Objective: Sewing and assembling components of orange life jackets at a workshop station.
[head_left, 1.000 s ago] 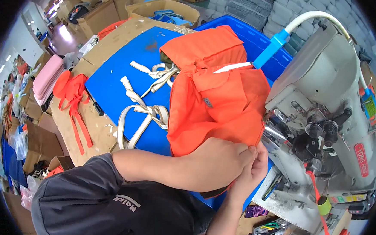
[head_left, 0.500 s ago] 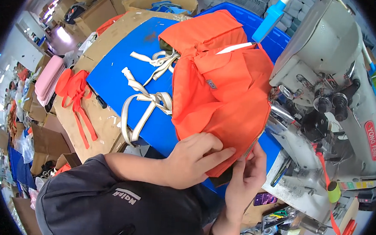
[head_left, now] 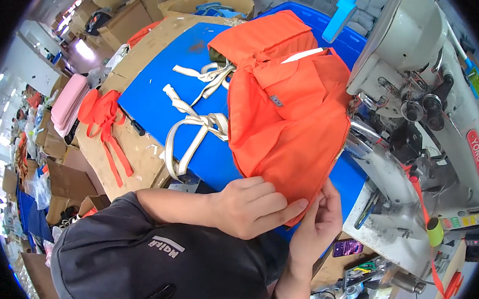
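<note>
My left hand (head_left: 258, 208) grips the near edge of the orange cloth piece (head_left: 300, 148); my right hand (head_left: 318, 223) pinches its near right edge, I think to keep this border flat. The blue table (head_left: 149, 100) supports its bulk, so probably I carry little. Knotted white straps (head_left: 204, 121) lie left; the sewing machine (head_left: 399, 44) stands right.

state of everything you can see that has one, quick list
left hand: fingers bent against orange cloth
right hand: fingers pinching its edge
orange cloth: creased, partly folded
white straps: knotted, looped
red straps: bunched, ends loose
phone: face up, screen lit
cardboard box: open, blue things inside
sewing machine: running or stopped, can't tell
</note>
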A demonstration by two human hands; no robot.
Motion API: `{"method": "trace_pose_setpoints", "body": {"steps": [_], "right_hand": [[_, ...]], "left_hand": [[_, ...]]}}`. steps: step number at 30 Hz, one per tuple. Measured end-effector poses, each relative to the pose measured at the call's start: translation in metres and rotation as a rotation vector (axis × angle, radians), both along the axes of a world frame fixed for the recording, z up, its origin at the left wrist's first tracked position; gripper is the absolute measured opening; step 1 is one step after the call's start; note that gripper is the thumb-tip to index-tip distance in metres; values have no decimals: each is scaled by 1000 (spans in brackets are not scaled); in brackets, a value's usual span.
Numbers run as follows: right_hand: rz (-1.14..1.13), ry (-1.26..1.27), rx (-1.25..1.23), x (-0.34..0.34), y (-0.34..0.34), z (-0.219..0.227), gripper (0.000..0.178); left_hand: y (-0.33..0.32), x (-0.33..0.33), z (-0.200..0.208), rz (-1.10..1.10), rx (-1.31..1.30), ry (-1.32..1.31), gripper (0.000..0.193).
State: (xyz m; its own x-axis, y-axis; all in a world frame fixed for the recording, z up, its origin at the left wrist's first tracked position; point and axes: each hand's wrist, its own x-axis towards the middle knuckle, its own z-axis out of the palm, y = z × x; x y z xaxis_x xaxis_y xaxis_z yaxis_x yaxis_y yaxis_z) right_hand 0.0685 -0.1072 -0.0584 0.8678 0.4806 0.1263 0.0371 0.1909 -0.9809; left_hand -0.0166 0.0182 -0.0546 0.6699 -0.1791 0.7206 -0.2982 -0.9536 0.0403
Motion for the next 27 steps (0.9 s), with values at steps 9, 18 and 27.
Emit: {"method": "trace_pose_setpoints", "body": {"steps": [9,18,27], "right_hand": [[48,46,29,-10,-10,-9,39],[54,25,13,-2,-6,-5,39],[-11,-81,-149,46,17,-2,32]], "left_hand": [[13,0,1,-141,28,-20,29],[15,-3,8,-89,146,-59,28],[5,23,12,116,-174,264,71]]}}
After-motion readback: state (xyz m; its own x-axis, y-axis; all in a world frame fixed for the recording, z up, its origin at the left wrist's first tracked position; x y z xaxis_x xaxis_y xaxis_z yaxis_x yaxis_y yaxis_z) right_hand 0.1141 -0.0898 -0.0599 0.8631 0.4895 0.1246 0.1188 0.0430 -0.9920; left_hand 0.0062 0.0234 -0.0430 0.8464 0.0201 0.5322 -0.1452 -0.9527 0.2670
